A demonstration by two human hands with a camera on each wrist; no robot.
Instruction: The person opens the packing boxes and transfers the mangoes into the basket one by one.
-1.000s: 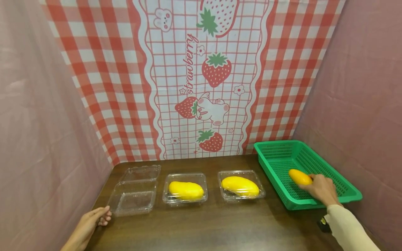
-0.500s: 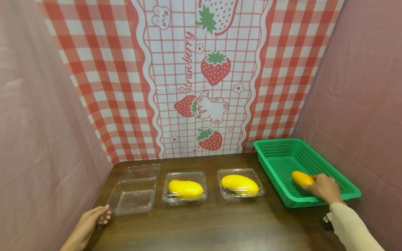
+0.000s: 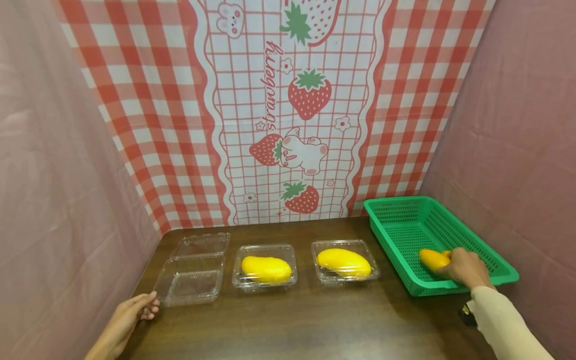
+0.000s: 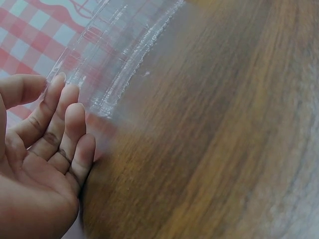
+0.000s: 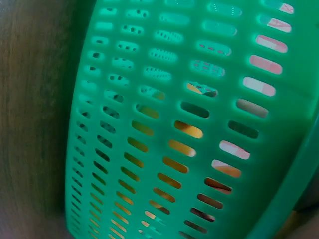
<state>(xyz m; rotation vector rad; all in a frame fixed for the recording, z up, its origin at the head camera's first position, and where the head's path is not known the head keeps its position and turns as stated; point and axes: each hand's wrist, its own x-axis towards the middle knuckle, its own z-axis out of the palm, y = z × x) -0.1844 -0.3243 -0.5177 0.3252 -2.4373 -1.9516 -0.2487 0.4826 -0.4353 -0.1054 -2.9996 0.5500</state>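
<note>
At the left, my left hand [image 3: 135, 312] pinches the near left corner of a clear plastic clamshell container [image 3: 191, 285], which lies with its lid back. The left wrist view shows thumb and index finger meeting on the container's edge [image 4: 119, 84]. Over at the right, my right hand [image 3: 468, 267] reaches into a green plastic basket [image 3: 391, 250] and grips a yellow-orange mango [image 3: 434, 260] by its near end. My palm hides part of the fruit. In the right wrist view the slotted basket wall [image 5: 164, 119] covers most, with yellow glimpsed through the slots.
Two lidded clear containers, each with one yellow mango inside, stand mid-table: the left container [image 3: 240, 282] and the right container [image 3: 317, 272]. Behind them hangs a checked strawberry cloth [image 3: 180, 150]. Pink curtains [image 3: 526, 150] bound both sides of the brown wooden table [image 3: 288, 325].
My right hand and the mango have shifted slightly right and nearer inside the basket. The left hand keeps its place on the container's corner.
</note>
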